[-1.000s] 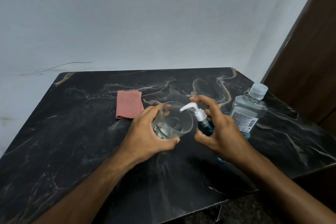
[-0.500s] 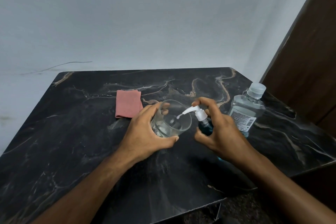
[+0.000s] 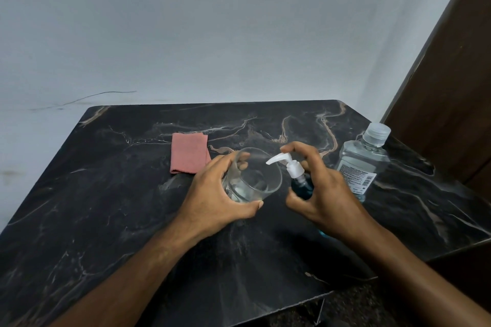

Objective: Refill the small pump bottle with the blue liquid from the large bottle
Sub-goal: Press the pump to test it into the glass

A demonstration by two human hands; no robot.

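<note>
My right hand is wrapped around the small pump bottle, which holds dark blue liquid. Its white pump head is tilted left, the nozzle reaching over the rim of a clear drinking glass. The index finger rests on top of the pump. My left hand grips the glass and tilts it toward the bottle. The glass looks nearly empty. The large clear bottle with a translucent cap stands upright on the right, just behind my right hand; a trace of blue shows at its base.
A folded pink cloth lies on the black marble table, behind and left of the glass. A pale wall runs along the table's far edge. A dark wooden panel rises at the right, close to the large bottle.
The pump head sank between the earlier frames and has risen again. Both hands, glass and bottle stay in nearly the same spot.
</note>
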